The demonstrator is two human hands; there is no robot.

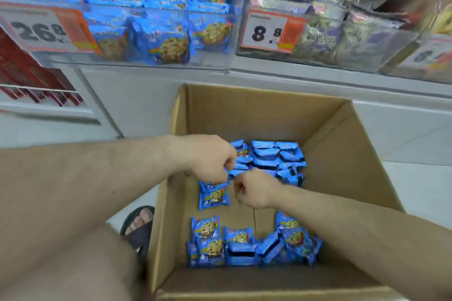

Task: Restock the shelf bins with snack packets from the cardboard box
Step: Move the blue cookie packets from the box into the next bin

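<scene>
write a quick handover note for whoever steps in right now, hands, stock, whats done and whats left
Left hand: down in the open brown cardboard box, fingers curled on a blue cookie snack packet.
Right hand: in the box beside it, fingers curled; whether it holds anything is unclear.
Stock: more blue packets in the box, one cluster at the far side, another at the near side.
Done: the clear plastic shelf bin above already holds many of the same blue packets.
Left: move the remaining packets up into that bin.
</scene>
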